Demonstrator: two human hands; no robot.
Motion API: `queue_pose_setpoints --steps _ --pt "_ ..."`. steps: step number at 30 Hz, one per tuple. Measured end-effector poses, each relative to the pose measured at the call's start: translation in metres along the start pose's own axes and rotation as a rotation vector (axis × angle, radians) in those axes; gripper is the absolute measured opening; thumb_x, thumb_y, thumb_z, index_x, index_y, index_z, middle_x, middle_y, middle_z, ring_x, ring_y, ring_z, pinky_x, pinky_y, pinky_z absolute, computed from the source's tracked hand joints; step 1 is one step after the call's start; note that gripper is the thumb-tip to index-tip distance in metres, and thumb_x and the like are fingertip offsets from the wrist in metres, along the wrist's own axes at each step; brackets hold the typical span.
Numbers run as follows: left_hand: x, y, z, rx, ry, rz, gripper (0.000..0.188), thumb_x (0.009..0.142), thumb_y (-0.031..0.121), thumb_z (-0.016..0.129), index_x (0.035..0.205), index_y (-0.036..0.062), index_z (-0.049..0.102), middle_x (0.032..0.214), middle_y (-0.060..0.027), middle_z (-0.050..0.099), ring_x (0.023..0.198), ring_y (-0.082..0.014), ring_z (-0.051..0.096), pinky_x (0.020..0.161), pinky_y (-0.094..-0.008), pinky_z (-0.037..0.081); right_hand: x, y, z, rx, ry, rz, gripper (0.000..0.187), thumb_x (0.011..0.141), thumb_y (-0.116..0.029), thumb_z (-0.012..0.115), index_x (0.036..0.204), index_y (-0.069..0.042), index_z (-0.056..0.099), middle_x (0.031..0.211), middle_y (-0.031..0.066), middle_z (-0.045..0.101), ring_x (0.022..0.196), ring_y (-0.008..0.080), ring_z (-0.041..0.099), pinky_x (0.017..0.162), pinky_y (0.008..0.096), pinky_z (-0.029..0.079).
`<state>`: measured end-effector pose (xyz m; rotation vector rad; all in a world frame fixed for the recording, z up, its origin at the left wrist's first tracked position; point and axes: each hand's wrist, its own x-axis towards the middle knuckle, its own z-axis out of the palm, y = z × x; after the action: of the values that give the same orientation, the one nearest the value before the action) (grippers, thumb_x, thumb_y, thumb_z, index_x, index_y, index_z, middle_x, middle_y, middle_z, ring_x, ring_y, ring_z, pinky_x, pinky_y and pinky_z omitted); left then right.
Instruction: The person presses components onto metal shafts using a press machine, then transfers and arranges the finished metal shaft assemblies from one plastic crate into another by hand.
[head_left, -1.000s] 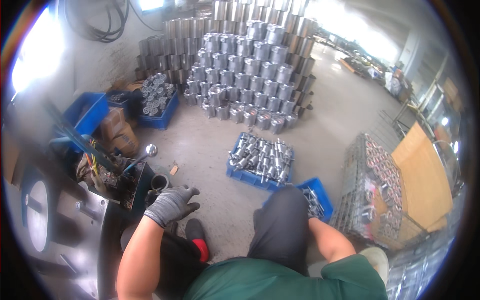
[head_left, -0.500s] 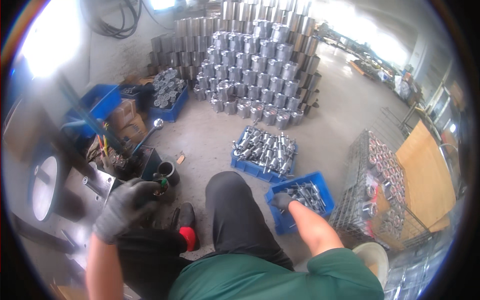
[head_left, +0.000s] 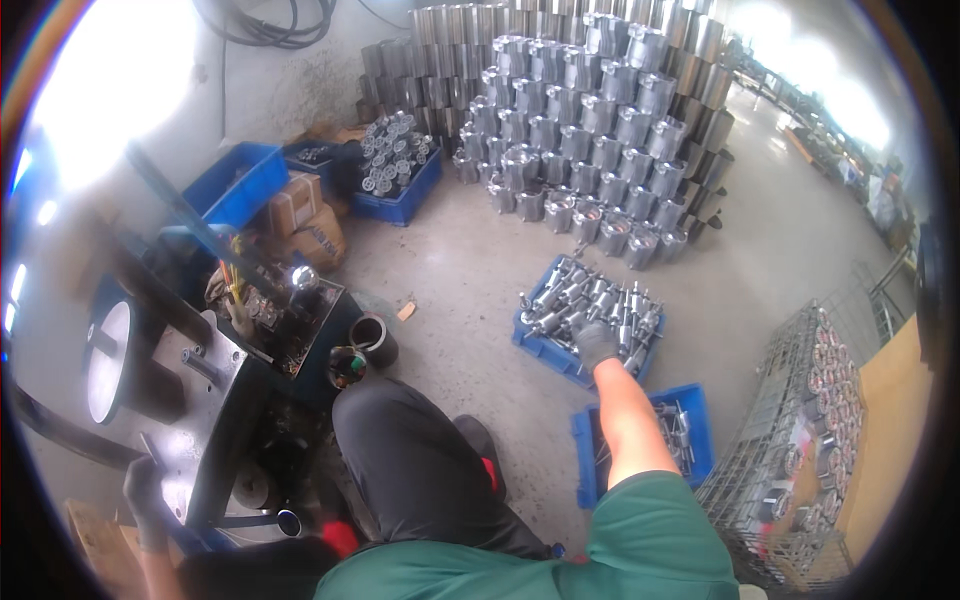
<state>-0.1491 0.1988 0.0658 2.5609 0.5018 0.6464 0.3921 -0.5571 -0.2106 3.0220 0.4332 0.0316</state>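
My right hand [head_left: 597, 343], in a dark grey glove, is down on a heap of silver metal rotor shafts [head_left: 570, 290] in a blue bin [head_left: 545, 352]. Its fingers look curled in, and what they hold is hidden among the parts. My left hand [head_left: 146, 492], gloved too, is low at the left beside the metal plate [head_left: 205, 425] of a machine, near a short upright pin [head_left: 151, 448]. Its fingers are too unclear to tell their grip. A second blue bin [head_left: 703, 420] with thinner shafts [head_left: 672, 425] lies under my right forearm.
Silver motor housings [head_left: 605, 150] are stacked high at the back. At right stands a wire cage [head_left: 765, 430] of round parts. A black cup [head_left: 373, 340] sits beside my knee. Blue bins [head_left: 395, 205] and cardboard boxes [head_left: 295, 203] are at back left.
My right hand has moved from the nearer bin of thin shafts to the farther bin of rotor shafts. My left hand has dropped down and left to the machine plate. The view has shifted.
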Motion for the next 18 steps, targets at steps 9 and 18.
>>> queue_pose_setpoints --steps 9,18 --pt "-0.040 -0.045 0.003 0.007 0.496 -0.433 0.032 0.104 0.019 0.062 0.127 -0.0036 0.065 0.115 -0.0083 0.068 0.105 -0.0183 0.060 0.097 -0.0330 0.048 0.016 0.033 0.008 0.068 -0.094 -0.076 0.023 0.102 -0.025 0.051 0.120 -0.015 0.061 0.110 0.0216 0.070 0.107 0.0401 0.068 0.091 0.0499 0.056" --pt "-0.030 -0.111 0.009 -0.225 0.404 -0.497 0.026 0.102 0.018 0.067 0.122 0.0012 0.067 0.096 0.0018 0.063 0.078 -0.0069 0.052 0.068 -0.0227 0.044 0.047 0.073 0.004 0.278 0.261 0.190 0.029 0.096 -0.012 0.056 0.122 -0.005 0.067 0.129 0.0171 0.066 0.110 0.0348 0.068 0.092 0.0480 0.058"
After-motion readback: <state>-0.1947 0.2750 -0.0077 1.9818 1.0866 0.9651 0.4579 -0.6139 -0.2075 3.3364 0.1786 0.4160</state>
